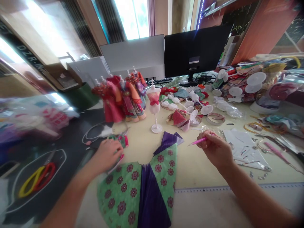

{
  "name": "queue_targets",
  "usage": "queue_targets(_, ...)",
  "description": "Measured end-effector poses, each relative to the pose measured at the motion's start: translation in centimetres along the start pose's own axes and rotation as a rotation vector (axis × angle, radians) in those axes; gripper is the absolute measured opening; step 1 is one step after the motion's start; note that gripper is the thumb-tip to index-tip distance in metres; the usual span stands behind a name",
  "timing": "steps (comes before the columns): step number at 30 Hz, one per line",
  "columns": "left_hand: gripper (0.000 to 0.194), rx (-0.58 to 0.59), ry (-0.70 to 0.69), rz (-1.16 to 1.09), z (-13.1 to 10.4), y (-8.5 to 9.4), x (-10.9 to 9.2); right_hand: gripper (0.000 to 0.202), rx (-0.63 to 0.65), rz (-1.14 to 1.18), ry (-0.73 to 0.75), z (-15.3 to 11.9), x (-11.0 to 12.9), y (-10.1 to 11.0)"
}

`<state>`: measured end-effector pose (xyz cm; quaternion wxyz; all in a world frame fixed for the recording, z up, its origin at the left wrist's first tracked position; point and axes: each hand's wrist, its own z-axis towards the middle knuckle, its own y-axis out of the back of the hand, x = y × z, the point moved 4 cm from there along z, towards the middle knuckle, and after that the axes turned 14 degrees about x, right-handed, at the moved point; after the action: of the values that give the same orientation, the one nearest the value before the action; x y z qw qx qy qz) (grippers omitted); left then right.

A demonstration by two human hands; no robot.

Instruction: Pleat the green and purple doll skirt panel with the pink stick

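Observation:
My right hand (pixel 215 146) pinches a thin pink pen-like tool (pixel 198 141), its tip pointing left over the table. At the left, my left hand (pixel 109 155) rests with bent fingers beside a small green and pink cloth piece (pixel 122 140); whether it grips anything is hidden. Between and below the hands lies a green floral cloth garment (pixel 122 190) with a purple middle panel (pixel 152 196) and a purple piece at its top. Behind it stands a small white mannequin (pixel 155 109) with a pink and red top.
Dressed dolls' mannequins (pixel 128 98) stand at the back left. Fabric scraps (pixel 179 118), tape rolls (pixel 215 118) and a plastic bag (pixel 244 148) lie at the right. A ruler (pixel 204 189) crosses the front right. Scissors (pixel 38 180) lie at the left. Two monitors (pixel 197 50) stand behind.

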<state>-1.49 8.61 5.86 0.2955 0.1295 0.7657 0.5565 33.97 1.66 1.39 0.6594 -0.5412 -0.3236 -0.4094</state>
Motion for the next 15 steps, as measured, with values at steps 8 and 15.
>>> queue_targets(8,0.016,0.133,-0.095,-0.137,2.2,-7.3,-8.2,0.018,-0.004,0.002,-0.011,0.0,-0.3,0.2)
queue_targets(15,0.019,0.202,-0.105,-0.275,2.4,-5.4,-7.6,0.022,-0.007,-0.016,-0.008,0.0,-0.1,0.1)
